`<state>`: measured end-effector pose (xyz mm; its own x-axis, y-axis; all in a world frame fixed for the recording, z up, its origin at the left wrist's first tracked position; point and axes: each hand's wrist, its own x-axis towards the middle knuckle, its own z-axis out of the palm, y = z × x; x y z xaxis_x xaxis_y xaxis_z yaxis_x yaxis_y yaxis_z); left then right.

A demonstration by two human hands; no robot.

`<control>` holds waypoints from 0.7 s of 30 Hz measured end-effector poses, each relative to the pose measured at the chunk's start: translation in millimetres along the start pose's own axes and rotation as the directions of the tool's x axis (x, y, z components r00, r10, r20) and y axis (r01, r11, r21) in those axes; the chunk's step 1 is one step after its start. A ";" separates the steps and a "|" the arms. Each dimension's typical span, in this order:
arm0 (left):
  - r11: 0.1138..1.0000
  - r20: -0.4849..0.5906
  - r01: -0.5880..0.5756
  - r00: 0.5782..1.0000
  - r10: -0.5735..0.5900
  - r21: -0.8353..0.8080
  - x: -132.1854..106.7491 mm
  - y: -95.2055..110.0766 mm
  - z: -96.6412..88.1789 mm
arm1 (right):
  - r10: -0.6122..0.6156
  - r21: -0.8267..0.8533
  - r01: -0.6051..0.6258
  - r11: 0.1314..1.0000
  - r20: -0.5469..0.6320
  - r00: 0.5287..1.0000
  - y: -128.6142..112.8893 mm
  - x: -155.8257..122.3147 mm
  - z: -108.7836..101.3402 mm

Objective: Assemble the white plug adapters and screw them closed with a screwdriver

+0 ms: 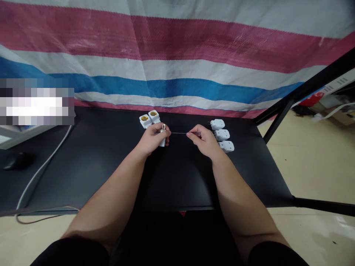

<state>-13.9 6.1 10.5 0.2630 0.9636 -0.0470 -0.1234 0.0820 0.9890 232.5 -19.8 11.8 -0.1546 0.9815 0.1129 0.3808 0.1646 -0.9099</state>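
Observation:
My left hand (151, 139) is closed around a white plug adapter (162, 142), and a metal prong stands up from it near the thumb. In my right hand (205, 142) is a screwdriver (179, 133), most of its handle hidden by the fingers. Its thin shaft points left and reaches the adapter's side at my left fingertips; the exact contact is hidden. Just behind my left hand sit two white lamp sockets with brass-coloured insides, a left one (142, 122) and a right one (156, 118). Beside my right hand, three white plug adapters (222, 135) lie in a column, prongs facing left.
The black table (177, 177) ends at a striped cloth (177, 88) behind. Black metal frame bars (280, 118) stand at the right. On the left are a dark computer mouse (18, 161), a pale cable (46, 162) and a partly pixelated white object (16, 136).

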 end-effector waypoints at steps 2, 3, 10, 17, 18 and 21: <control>1.000 0.014 0.002 1.000 -0.002 -0.007 -1.0 1.3 0.8 | 0.014 -0.022 -0.014 1.000 -0.003 1.000 -2.7 0.7 -0.1; 1.000 0.018 0.011 1.000 -0.010 -0.023 -1.4 2.2 1.5 | 0.007 -0.045 -0.008 0.999 -0.007 1.000 -4.2 0.7 -0.1; 0.936 -0.007 0.170 0.983 -0.181 -0.307 0.5 10.7 1.6 | -0.129 -0.065 0.127 0.990 -0.038 0.991 -9.4 -2.4 -1.3; 0.891 -0.059 0.181 0.972 -0.226 -0.417 1.6 14.7 -2.3 | -0.129 -0.044 0.129 0.991 -0.007 0.992 -8.4 -5.7 -6.5; 0.891 -0.066 0.182 0.971 -0.230 -0.416 1.5 15.0 -2.1 | -0.136 -0.047 0.136 0.990 0.002 0.991 -8.4 -5.9 -6.6; 0.895 -0.079 0.178 0.970 -0.229 -0.408 1.5 15.8 -1.0 | -0.146 -0.065 0.145 0.987 0.003 0.989 -8.9 -6.5 -6.1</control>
<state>-16.4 9.0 25.9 0.2074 0.9363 -0.2834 -0.4539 0.3488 0.8199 235.6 -27.0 21.5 -0.2110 0.9468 0.2430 0.4128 0.3116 -0.8558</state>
